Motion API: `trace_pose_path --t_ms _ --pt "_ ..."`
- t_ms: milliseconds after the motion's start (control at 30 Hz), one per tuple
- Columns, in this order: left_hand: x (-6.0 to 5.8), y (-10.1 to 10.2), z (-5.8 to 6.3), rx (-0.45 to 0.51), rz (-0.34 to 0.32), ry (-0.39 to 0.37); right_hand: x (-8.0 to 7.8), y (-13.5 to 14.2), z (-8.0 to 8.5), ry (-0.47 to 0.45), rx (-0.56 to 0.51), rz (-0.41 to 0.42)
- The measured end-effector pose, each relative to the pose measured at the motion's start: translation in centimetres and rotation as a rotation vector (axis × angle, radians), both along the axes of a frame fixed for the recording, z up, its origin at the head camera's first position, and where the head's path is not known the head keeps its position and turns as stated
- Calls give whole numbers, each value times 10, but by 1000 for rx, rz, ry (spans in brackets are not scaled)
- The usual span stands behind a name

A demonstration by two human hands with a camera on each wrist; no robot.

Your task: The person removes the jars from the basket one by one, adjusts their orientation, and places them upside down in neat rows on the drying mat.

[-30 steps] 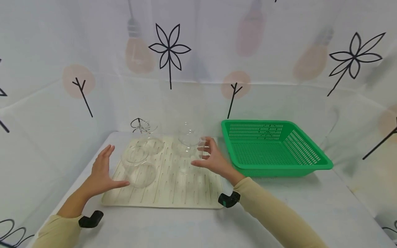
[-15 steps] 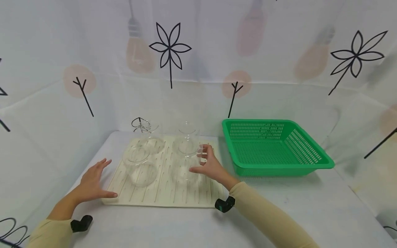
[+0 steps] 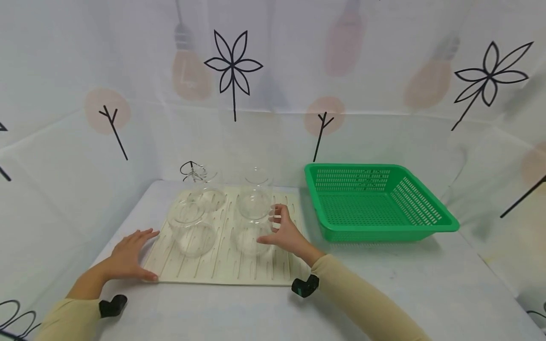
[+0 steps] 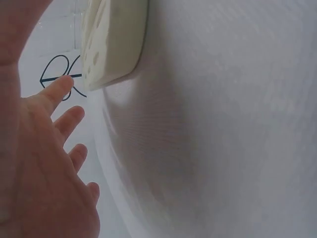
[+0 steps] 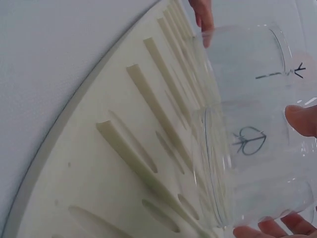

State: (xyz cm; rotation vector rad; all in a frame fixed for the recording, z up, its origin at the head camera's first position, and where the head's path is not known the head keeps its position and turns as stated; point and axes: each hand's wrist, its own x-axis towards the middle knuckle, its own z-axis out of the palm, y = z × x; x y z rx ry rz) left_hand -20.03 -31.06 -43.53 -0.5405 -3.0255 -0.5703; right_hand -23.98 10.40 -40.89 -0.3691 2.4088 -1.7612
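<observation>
My right hand (image 3: 286, 236) grips a clear cylindrical cup (image 3: 249, 245) at the front right of the cups on a cream ridged drying mat (image 3: 204, 272). The right wrist view shows the thumb on one side of this cup (image 5: 252, 158) and fingertips on the other; its end is right at the ridges. A similar cup (image 3: 195, 237) stands to its left, with others at back left (image 3: 209, 196) and back right (image 3: 255, 201). My left hand (image 3: 123, 259) is by the mat's left front corner, fingers spread and holding nothing.
A green perforated plastic basket (image 3: 388, 232) sits right of the mat on the white-covered table (image 3: 239, 312). Behind the table hangs a printed white cloth (image 3: 273, 137). Black wrist cameras are on both wrists.
My right hand has moved down and slightly left with the cup, bringing it nearer on the mat. The left hand has drawn left and lower, away from the front left cup.
</observation>
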Motion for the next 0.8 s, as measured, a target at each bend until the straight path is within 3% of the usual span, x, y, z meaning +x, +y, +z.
trace_pose_path --t_ms 400,800 --pt "2 -1 -4 -52 7 -35 1 -5 -8 -24 -5 2" --pt "1 1 -4 -23 24 -81 -2 2 -5 -48 0 44"
